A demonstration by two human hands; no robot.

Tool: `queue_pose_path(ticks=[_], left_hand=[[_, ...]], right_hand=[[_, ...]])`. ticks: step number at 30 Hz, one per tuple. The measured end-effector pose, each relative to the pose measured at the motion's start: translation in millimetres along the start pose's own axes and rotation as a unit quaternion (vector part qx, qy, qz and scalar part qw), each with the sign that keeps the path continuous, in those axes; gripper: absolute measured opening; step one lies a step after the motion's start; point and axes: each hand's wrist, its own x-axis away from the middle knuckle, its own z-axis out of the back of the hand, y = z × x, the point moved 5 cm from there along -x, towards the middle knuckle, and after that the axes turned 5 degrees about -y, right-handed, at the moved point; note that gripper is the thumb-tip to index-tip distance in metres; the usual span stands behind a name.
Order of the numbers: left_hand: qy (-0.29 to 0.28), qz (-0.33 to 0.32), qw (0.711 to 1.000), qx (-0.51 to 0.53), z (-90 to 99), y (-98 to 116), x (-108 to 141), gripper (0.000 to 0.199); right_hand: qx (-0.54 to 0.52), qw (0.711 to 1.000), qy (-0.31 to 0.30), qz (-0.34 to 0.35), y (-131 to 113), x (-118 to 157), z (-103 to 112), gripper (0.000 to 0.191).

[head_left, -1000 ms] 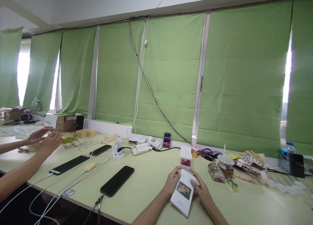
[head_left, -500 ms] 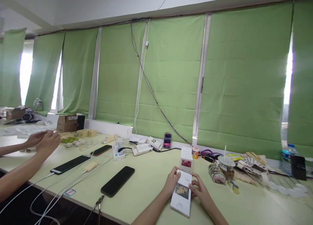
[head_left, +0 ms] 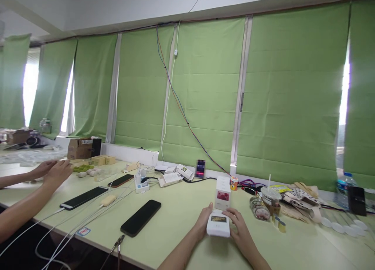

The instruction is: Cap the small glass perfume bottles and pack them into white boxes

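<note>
A white box with a dark picture panel (head_left: 218, 225) is held between both hands above the table, its end face turned toward me. My left hand (head_left: 202, 223) grips its left side, thumb up near the top edge. Fingers of my right hand (head_left: 238, 227) wrap round the right side and the far top edge. Just behind it, a white box with a red picture (head_left: 223, 195) stands on the table, with more white boxes in line behind.
A black phone (head_left: 141, 218) lies left of my hands on the table (head_left: 175, 211). Cables and a power strip (head_left: 141, 186) are further left, near another person's hands (head_left: 55, 170). A lidded cup (head_left: 271, 195), cloths (head_left: 303, 201) and white discs (head_left: 338, 227) lie to the right.
The held box has tilted, so its picture face looks foreshortened and its lower end has come up toward me. Both hands stay around it.
</note>
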Motion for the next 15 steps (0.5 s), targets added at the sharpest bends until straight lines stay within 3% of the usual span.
queue_pose_path(ticks=[3, 6, 8, 11, 15], left_hand=[[0.055, 0.018, 0.992, -0.113, 4.9, 1.3, 1.0, 0.071], [0.092, -0.092, 0.968, -0.217, 7.9, 16.8, 2.6, 0.07], [0.077, -0.173, 0.949, -0.251, 4.2, 27.0, 6.0, 0.059], [0.024, -0.228, 0.938, -0.259, -3.9, 32.2, 10.7, 0.042], [-0.011, -0.241, 0.94, -0.241, -8.9, 29.0, 14.0, 0.053]], right_hand=[[-0.022, 0.998, 0.022, -0.062, 4.0, -1.0, 4.6, 0.032], [-0.06, 0.991, 0.067, -0.101, 6.2, -0.9, 10.6, 0.038], [-0.085, 0.988, 0.086, -0.101, 7.2, -1.0, 12.9, 0.041], [-0.078, 0.987, 0.064, -0.124, 14.0, -1.3, 10.3, 0.041], [-0.068, 0.985, -0.01, -0.158, 24.8, -0.7, -0.3, 0.037]])
